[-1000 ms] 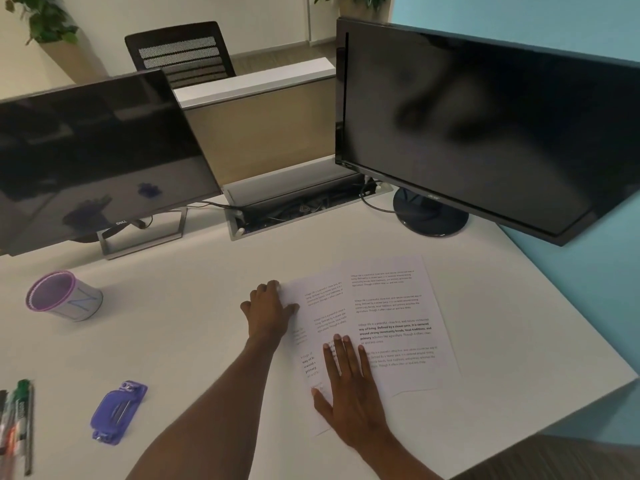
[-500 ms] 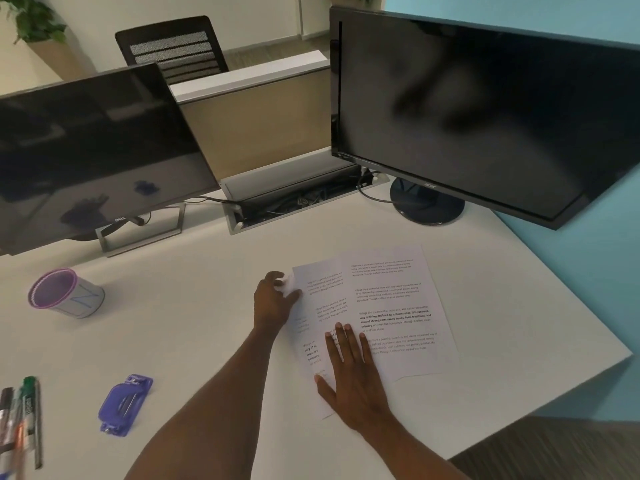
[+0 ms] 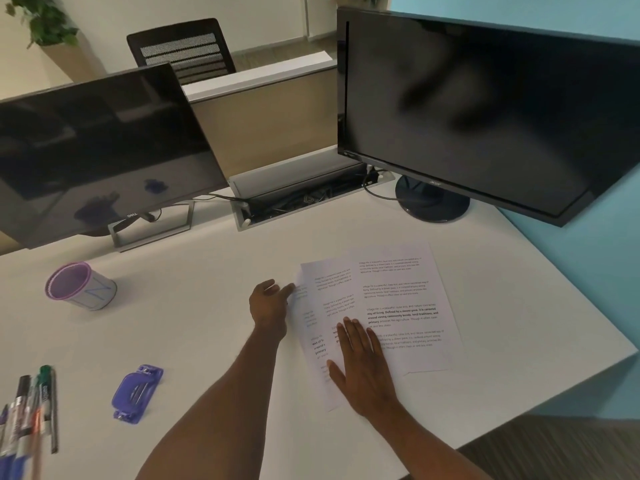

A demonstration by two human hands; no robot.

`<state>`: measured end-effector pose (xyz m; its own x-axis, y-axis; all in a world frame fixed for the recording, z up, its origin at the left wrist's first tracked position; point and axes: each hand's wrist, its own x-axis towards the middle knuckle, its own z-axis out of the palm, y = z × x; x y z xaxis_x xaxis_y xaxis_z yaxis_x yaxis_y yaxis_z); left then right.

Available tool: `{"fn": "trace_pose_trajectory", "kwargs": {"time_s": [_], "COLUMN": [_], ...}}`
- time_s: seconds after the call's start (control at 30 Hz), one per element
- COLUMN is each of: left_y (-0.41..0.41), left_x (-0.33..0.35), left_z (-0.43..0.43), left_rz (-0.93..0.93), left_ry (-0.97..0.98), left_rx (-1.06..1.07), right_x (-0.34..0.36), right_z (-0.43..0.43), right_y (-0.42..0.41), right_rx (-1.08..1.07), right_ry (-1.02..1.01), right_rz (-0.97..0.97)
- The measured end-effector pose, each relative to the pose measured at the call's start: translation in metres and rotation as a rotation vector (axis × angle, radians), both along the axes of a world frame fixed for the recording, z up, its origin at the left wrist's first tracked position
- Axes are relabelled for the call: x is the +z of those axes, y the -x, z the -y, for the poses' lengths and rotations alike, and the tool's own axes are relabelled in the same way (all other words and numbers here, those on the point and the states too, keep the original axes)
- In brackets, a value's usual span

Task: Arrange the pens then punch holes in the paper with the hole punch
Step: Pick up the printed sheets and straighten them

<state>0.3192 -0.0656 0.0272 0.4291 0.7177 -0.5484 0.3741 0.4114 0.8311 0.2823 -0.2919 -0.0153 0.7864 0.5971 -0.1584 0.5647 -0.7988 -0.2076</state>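
Pens [image 3: 31, 410] are seen loose at eight o'clock, the hole punch [image 3: 136, 393] untouched. Printed sheets [image 3: 398, 289] are pressed under the flat right hand [image 3: 363, 372]. Their edge is met by the left hand [image 3: 268, 306], and whether it pinches cannot be told.

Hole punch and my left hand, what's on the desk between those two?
Nothing. The head view shows only bare white desk between the purple hole punch and the left hand.

white desk [image 3: 207, 323]; papers [image 3: 398, 306], hole punch [image 3: 136, 393], pens [image 3: 29, 417], cup [image 3: 81, 287]
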Motion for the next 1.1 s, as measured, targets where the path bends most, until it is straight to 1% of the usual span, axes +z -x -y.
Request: {"fn": "trace_pose_trajectory", "kwargs": {"time_s": [0.13, 0.27, 0.4, 0.7, 0.87, 1.1], "left_y": [0.006, 0.013, 0.017, 0.013, 0.013, 0.018], "left_x": [0.000, -0.001, 0.000, 0.000, 0.001, -0.003], "left_z": [0.006, 0.013, 0.017, 0.017, 0.020, 0.022], "left_rz": [0.060, 0.028, 0.015, -0.047, -0.058, -0.058], "left_ry": [0.067, 0.037, 0.000, -0.029, -0.069, -0.092], "left_rx": [0.071, -0.042, -0.136, -0.145, -0.127, -0.211], "right_x": [-0.002, -0.002, 0.000, 0.005, 0.009, 0.008], "right_z": [-0.002, -0.003, -0.001, -0.013, -0.022, -0.027], "right_y": [-0.002, -0.007, -0.012, 0.000, 0.010, 0.016], "right_rx": [-0.019, -0.029, -0.018, 0.061, 0.076, 0.121], "right_ry": [-0.007, -0.049, -0.028, 0.024, -0.016, -0.074], "right_rz": [0.004, 0.015, 0.023, 0.019, 0.020, 0.029]}}
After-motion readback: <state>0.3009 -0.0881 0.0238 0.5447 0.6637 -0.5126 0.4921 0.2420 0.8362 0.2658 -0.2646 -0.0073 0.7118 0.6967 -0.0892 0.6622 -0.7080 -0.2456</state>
